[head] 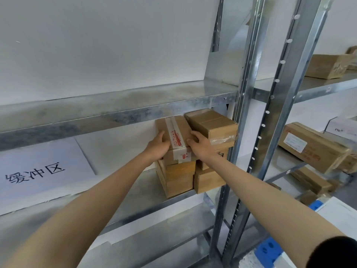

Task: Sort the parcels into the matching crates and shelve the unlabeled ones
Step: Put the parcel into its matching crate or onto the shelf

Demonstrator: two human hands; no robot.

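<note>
Both in: the left hand [157,147] and right hand [198,145] clasp the taped parcel [180,125] from either side. It sits atop stacked boxes [179,178] on the metal shelf [135,192] (another box [212,122] touches its right side).

1. Bright, soft, even light; the white wall [96,45] is nearly washed out.
2. Faint shadows under the shelf [116,113].
3. Wide-angle bend at the edges — uprights [249,93] lean, corners go soft.

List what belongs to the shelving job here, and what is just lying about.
Job: taped parcel, left hand and right hand holding it, box stack beneath.
Lying about: printed sign, long labelled box on the next rack, brown box on its upper shelf.
</note>
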